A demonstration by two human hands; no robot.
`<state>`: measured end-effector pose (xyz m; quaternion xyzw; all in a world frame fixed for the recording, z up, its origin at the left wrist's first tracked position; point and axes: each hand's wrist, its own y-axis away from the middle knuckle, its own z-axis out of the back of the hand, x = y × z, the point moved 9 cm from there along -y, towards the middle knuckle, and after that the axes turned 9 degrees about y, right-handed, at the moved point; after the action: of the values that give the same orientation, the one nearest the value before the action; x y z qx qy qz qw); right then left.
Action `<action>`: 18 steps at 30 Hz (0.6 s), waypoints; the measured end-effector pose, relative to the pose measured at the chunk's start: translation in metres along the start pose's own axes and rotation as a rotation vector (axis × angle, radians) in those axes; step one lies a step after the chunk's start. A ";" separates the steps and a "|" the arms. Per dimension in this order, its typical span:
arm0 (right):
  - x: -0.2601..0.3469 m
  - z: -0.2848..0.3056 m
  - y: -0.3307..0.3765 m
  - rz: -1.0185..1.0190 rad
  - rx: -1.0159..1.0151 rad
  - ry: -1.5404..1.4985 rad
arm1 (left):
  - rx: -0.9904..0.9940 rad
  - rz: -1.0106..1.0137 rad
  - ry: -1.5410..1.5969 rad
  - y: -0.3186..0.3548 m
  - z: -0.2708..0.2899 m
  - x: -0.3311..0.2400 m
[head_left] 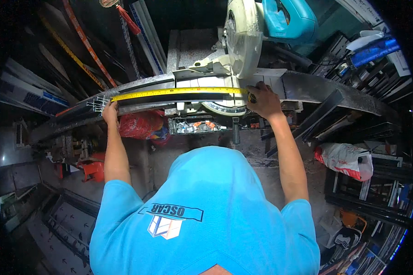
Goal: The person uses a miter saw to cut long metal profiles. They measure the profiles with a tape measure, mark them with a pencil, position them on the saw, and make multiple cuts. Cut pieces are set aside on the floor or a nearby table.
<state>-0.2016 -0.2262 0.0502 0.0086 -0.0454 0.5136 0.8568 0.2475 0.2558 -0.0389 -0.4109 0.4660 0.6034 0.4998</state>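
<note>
Fingers of the left hand (110, 111) pinch the free end of a yellow tape measure (179, 91) against the cut end of a long dark metal bar (137, 98), while the fingers of the right hand (263, 101) are curled down on the tape's other end, close beside the saw blade; whether the tape's case sits in that hand I cannot tell.

Biggest of all is the table (316, 87), a long grey surface running across the room, dusty and bending with the lens. On it stands the chop saw (243, 36), with a pale blade guard and a teal motor housing behind. The bar lies along the table, passing under the saw, and the tape is stretched flat along its top edge from the left end to the blade.

Below the table, between the two arms, a red plastic bag (140, 123) sits stuffed full, contents hidden. Beside it a shallow tray (197, 125) holds small mixed bits in orange, white and grey. Off to the right a white and red bag (346, 160) lies among dark metal lengths, also closed.
</note>
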 end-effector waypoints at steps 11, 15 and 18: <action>0.010 -0.001 -0.003 0.005 -0.067 0.002 | 0.016 -0.091 -0.050 -0.004 0.004 -0.003; 0.005 -0.001 -0.001 -0.019 -0.058 0.021 | 0.071 -0.061 -0.093 -0.001 -0.007 -0.004; 0.011 0.003 -0.003 0.000 -0.056 0.020 | 0.077 -0.101 -0.053 -0.024 0.011 0.017</action>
<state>-0.1937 -0.2183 0.0539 -0.0202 -0.0512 0.5123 0.8570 0.2681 0.2719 -0.0566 -0.3982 0.4540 0.5698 0.5574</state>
